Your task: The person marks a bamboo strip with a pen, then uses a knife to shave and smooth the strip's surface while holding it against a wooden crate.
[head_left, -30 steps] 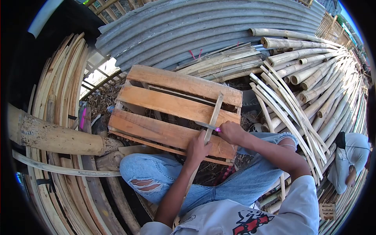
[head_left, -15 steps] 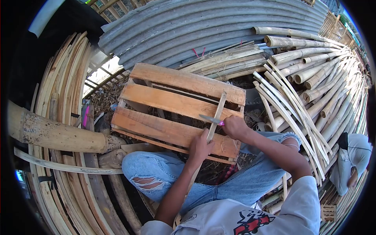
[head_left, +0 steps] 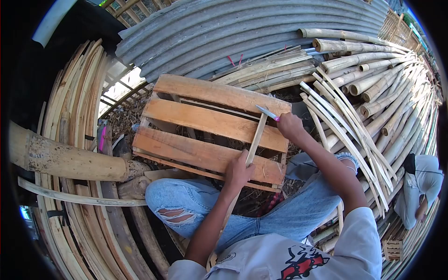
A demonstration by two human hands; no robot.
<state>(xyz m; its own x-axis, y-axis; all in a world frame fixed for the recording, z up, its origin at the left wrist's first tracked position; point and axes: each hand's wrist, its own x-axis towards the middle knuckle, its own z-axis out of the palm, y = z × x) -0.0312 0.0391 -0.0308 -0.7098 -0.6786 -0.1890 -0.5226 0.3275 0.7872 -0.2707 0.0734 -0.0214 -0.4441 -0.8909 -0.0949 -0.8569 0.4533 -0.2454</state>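
My left hand (head_left: pixel 240 170) is closed around a long, narrow bamboo strip (head_left: pixel 255 143). The strip runs from near my body up across a slatted wooden crate (head_left: pixel 191 116). In my right hand (head_left: pixel 290 126) is a knife (head_left: pixel 267 112) with a pink handle, its fingers wrapped round it. The blade points left and lies at or just over the strip's far end; whether it touches cannot be made out. The crate stands in front of my bent knees, with gaps between its slats.
Bamboo poles (head_left: pixel 373 86) and pale split strips (head_left: pixel 345 135) are piled at the right. Long slats (head_left: pixel 70 116) and a thick bamboo pole (head_left: pixel 74 156) lie at the left. Corrugated sheeting (head_left: pixel 233 37) stands behind the crate. Another person (head_left: pixel 420 186) sits at the far right.
My right hand has moved the knife away from me, up along the strip to its far end. My left hand keeps its hold in nearly the same place.
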